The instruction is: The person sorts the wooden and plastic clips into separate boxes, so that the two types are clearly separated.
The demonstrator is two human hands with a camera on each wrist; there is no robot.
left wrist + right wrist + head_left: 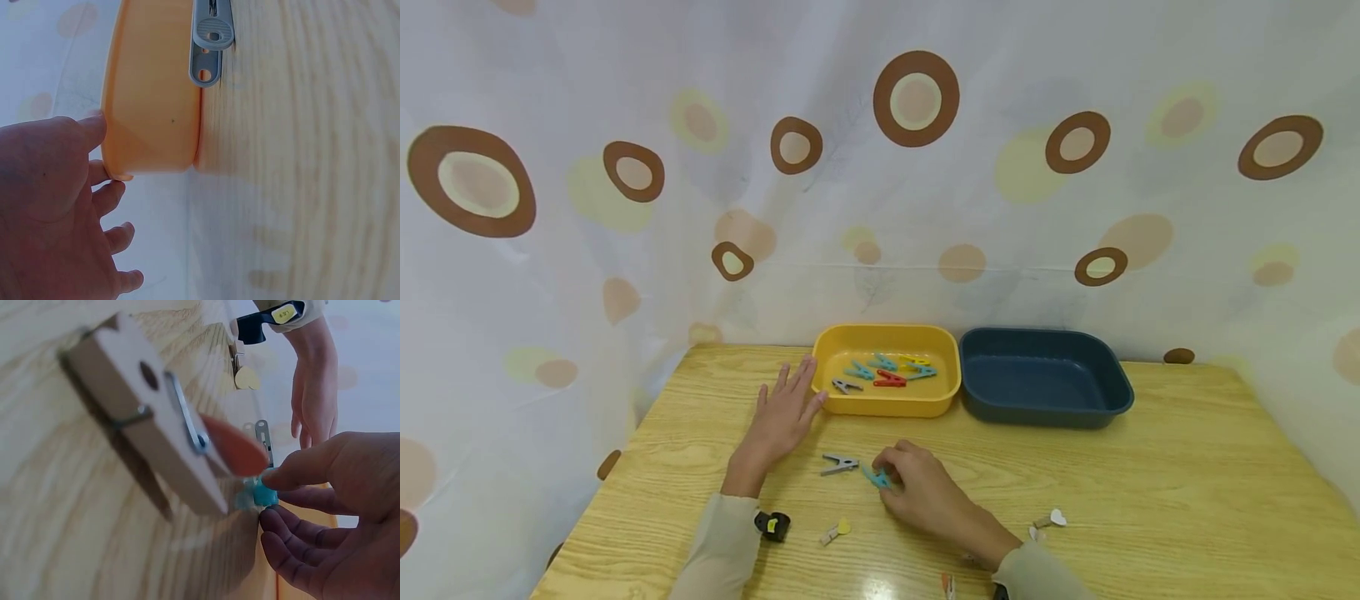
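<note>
My right hand (928, 492) pinches a teal plastic clothespin (878, 477) at the tabletop, thumb on one side and fingers on the other. In the right wrist view, that clothespin (265, 492) is mostly covered by the fingertips. Just left of it lies a grey clothespin (839, 464). My left hand (781, 419), fingers spread, touches the left end of the yellow tray (887, 407). The left wrist view has the thumb and fingers at the tray's rim (112, 144). Inside the tray lie several clothespins in teal, yellow, grey and red, among them a red clothespin (891, 379).
A dark blue tray (1045, 414) adjoins the yellow one on its right. Small wooden clothespins lie nearer me, including one with a yellow heart (835, 532), one with a white heart (1050, 518) and one with an orange piece (156, 419). A patterned cloth (880, 208) hangs behind the table.
</note>
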